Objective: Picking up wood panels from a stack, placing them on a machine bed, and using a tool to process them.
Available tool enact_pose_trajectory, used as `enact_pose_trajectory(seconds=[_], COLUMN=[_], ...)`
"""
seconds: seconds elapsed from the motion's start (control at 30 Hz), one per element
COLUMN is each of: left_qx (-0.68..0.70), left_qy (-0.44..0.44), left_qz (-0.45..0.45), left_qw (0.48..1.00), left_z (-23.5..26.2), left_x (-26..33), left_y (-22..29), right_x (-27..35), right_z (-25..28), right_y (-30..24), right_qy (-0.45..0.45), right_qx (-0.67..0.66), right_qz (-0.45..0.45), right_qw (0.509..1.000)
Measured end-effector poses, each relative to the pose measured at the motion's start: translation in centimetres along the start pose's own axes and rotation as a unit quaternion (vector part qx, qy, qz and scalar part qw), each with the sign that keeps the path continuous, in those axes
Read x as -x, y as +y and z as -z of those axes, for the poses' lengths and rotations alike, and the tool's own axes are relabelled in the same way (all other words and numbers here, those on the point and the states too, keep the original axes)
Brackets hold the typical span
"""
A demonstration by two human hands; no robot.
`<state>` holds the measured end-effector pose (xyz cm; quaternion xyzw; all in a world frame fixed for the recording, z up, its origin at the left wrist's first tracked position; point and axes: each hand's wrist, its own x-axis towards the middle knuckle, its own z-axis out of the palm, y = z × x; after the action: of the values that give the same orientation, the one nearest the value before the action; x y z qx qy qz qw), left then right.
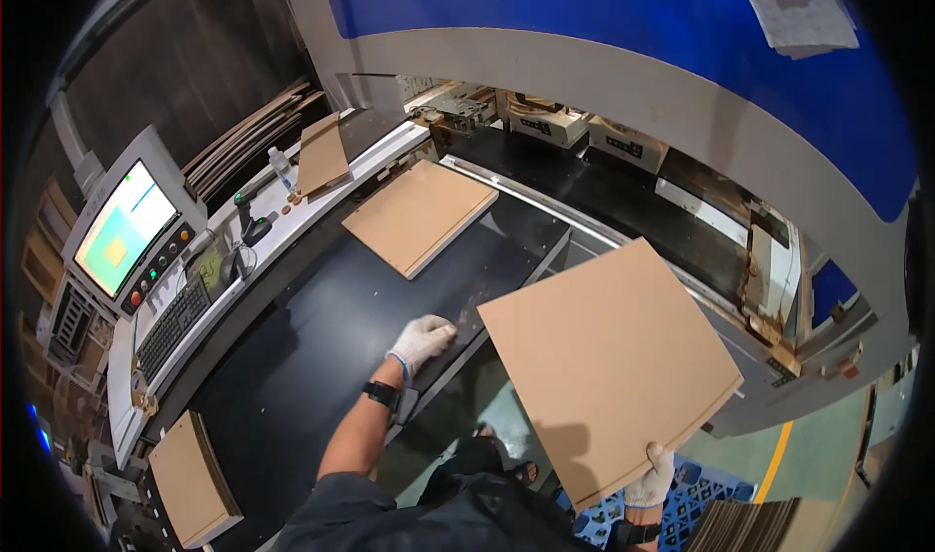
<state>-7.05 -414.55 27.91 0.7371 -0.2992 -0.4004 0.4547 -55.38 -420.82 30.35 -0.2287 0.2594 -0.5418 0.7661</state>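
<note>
My right hand (654,479), in a white glove, grips a large tan board (609,362) by its near right corner. The thumb lies on top; the other fingers are hidden beneath. The board is held in the air, tilted, to the right of the black worktable (321,343). Near that table's right edge, my left hand (424,343), also gloved, is curled into a loose fist with nothing visible in it. Beyond it, a stack of tan boards (419,216) lies on the table's far end. More boards (190,479) are stacked at the near left corner.
A large blue and grey machine (623,55) spans the far side. Along the left ledge are a monitor (127,226), a keyboard (173,328), a handheld scanner (251,221) and a clear bottle (282,167). A blue pallet (716,494) and stacked boards (745,526) lie at lower right.
</note>
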Motion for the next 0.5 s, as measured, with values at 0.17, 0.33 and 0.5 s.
enact_pose_trajectory(seconds=[0.17, 0.33, 0.5], left_qx=[-0.347, -0.474, -0.508], left_qy=[0.075, 0.047, -0.008], left_qz=[-0.142, -0.106, -0.08], left_qw=[0.924, 0.873, 0.857], left_z=[4.1, 2.7, 1.3], left_x=[-13.4, -27.0, -37.2], left_y=[2.7, 8.3, 12.5], right_x=[-4.1, -8.9, -13.5], right_z=[1.7, -3.5, -7.1], right_y=[0.2, 1.3, 0.4], right_qy=[0.063, 0.091, 0.106], right_qx=[0.02, 0.049, 0.101], right_qz=[0.026, 0.051, 0.01], right_qw=[0.997, 0.993, 0.989])
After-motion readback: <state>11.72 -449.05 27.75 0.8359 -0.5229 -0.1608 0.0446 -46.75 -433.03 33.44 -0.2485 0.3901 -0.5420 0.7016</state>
